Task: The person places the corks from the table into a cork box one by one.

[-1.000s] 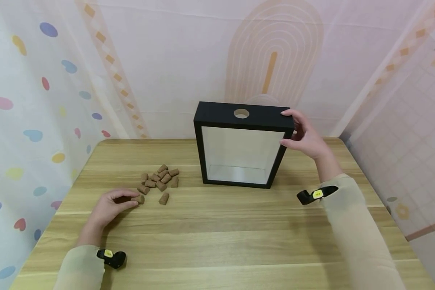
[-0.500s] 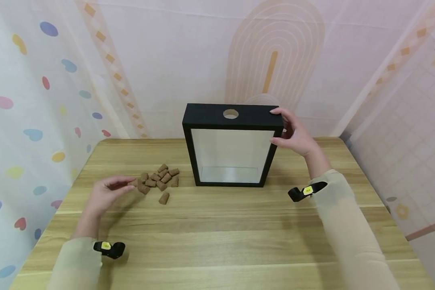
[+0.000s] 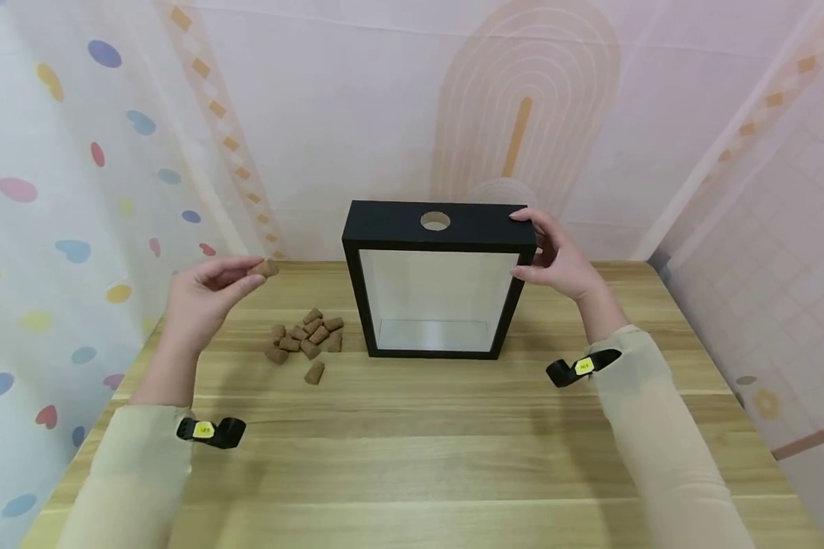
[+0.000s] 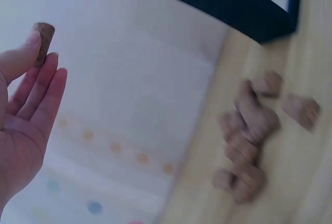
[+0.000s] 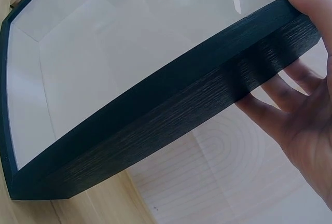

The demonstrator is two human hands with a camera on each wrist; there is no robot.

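Cork (image 3: 268, 268) half-hidden in left hand (image 3: 202, 299), frame (image 3: 439, 229) back unseen

Wooden table (image 3: 412, 457): corks (image 3: 305, 341), black frame (image 3: 439, 229).

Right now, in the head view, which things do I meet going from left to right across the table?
left hand pinching one cork → pile of corks → black frame box → right hand holding the box's right edge.
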